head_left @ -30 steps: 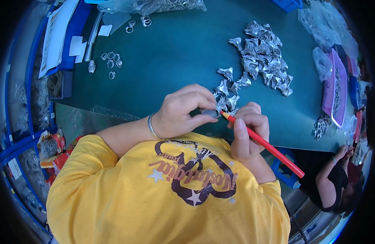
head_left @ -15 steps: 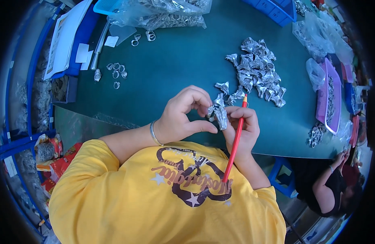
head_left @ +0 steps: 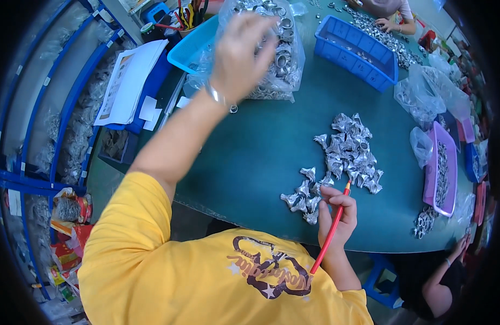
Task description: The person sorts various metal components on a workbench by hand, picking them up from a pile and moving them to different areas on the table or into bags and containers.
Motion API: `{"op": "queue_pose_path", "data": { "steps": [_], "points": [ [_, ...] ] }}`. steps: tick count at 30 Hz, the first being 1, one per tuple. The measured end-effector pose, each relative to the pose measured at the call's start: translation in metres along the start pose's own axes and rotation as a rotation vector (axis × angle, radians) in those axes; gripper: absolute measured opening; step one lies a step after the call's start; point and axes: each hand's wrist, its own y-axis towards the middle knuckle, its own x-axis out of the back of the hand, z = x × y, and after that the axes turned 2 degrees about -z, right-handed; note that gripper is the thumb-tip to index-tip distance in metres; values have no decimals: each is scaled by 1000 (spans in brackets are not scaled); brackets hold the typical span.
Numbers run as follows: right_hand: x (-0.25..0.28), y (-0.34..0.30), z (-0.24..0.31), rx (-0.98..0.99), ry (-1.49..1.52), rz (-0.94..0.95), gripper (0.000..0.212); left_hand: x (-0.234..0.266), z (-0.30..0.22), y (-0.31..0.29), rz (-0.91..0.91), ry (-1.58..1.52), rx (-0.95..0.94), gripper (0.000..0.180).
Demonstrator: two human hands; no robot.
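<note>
My right hand (head_left: pixel 338 219) is closed around a red pencil (head_left: pixel 330 233), its tip pointing away from me toward a pile of silver-coloured metal castings (head_left: pixel 348 149). Beside that hand, to its left, lies a smaller cluster of similar castings (head_left: pixel 303 196). My left arm stretches far forward. Over a clear plastic bag of metal rings (head_left: pixel 282 62), my left hand (head_left: pixel 242 57) is blurred by motion, its fingers apart and nothing visible between them. Whether it touches the bag cannot be seen.
A light blue basket (head_left: pixel 193 46) stands behind the left arm, and a dark blue bin (head_left: pixel 355 54) is at the far right. A purple basket of metal pieces (head_left: pixel 447 173) sits at the right edge. Across the table is another person's hand (head_left: pixel 388 25). Blue shelves (head_left: pixel 71 81) line the left.
My left hand has left the castings near my right hand and swung forward to the bag of rings. The castings it was handling now lie on the table. The view has shifted forward.
</note>
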Motion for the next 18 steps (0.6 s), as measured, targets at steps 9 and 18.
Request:
{"op": "queue_pose_path", "data": {
  "steps": [9,18],
  "points": [
    [8,0,5,-25,-52,26,19,-52,116,40,528,237,126,22],
    [21,2,0,-61,-90,4,15,-18,-98,-73,686,-368,160,23]
  ]
}}
